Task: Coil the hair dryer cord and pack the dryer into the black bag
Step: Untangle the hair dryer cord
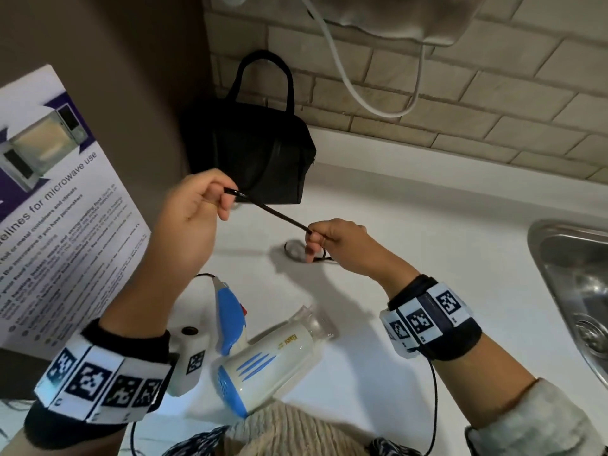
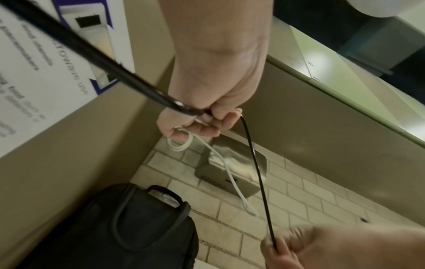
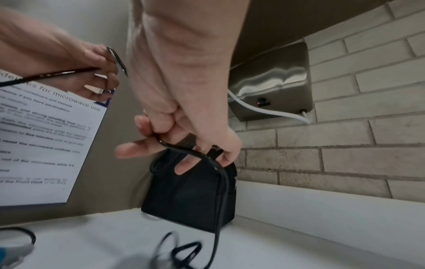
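Coiling step underway: left hand (image 1: 194, 205) & right hand (image 1: 332, 241) fingers are each pinching the cord (image 1: 273, 210), stretching it taut above the hair dryer (image 1: 263, 360), which is lying on the surface (image 1: 411, 258) w/ the black bag (image 1: 260, 159) standing beyond it. Next, probably: looping more slack into the left hand.

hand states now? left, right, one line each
Left hand: closed, pinching the black cord above the counter.
Right hand: closed, gripping the same cord further along; the stretch between the hands is taut.

White-and-blue hair dryer (image 1: 263, 360), black cord (image 1: 273, 212), black bag (image 1: 263, 159).
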Demonstrator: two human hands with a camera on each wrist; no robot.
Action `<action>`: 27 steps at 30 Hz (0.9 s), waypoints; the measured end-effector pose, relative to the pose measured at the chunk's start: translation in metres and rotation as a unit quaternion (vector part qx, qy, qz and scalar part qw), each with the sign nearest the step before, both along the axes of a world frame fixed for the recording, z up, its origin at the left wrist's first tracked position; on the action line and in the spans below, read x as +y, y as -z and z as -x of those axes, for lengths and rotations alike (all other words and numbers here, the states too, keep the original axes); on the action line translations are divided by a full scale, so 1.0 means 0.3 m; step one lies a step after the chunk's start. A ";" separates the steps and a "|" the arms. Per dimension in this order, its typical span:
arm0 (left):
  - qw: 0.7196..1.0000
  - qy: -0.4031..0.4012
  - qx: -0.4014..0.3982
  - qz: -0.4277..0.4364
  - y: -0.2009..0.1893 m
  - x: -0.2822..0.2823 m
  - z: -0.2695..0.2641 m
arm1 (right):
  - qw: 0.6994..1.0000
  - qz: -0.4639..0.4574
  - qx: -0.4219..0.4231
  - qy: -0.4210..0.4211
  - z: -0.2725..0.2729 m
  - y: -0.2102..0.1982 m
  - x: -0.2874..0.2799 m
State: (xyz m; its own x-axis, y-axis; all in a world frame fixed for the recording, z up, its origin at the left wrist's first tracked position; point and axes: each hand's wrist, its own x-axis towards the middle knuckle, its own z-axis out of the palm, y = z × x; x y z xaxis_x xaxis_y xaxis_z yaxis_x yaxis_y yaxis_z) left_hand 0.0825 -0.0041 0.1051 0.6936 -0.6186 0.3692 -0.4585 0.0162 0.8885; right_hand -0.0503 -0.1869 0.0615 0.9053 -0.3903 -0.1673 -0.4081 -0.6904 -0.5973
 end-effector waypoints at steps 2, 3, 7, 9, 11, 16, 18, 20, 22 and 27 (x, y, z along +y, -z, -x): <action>0.999 -0.025 0.035 0.017 0.006 0.008 -0.025 | 1.000 -0.006 0.011 0.002 -0.006 0.008 0.001; 0.998 -0.043 0.040 0.017 0.011 0.011 -0.033 | 1.000 -0.005 0.015 0.012 -0.010 0.011 -0.001; 0.961 -0.139 -0.178 -0.157 0.062 0.022 -0.063 | 0.997 0.025 0.023 0.071 -0.013 0.017 -0.014; 0.893 -0.157 -0.293 -0.304 0.108 0.010 -0.051 | 0.997 0.037 0.016 0.062 -0.014 0.008 -0.008; 0.882 -0.119 -0.329 -0.314 0.135 -0.017 0.010 | 0.998 0.050 0.004 0.040 -0.021 -0.010 0.013; 0.885 -0.025 -0.368 -0.284 0.179 -0.120 0.142 | 0.996 0.082 -0.018 -0.010 -0.031 -0.030 0.059; 0.886 -0.022 -0.347 -0.307 0.185 -0.129 0.112 | 0.998 0.021 -0.054 -0.016 -0.011 -0.039 0.052; 0.890 -0.015 -0.301 -0.342 0.181 -0.128 0.062 | 0.994 -0.016 -0.108 0.018 0.021 -0.055 0.018; 0.894 -0.027 -0.272 -0.355 0.171 -0.118 0.014 | 0.984 -0.031 -0.152 0.084 0.058 -0.056 -0.033; 0.956 -0.036 -0.107 -0.270 0.134 -0.092 -0.013 | 0.980 -0.024 -0.031 0.194 0.109 0.065 -0.101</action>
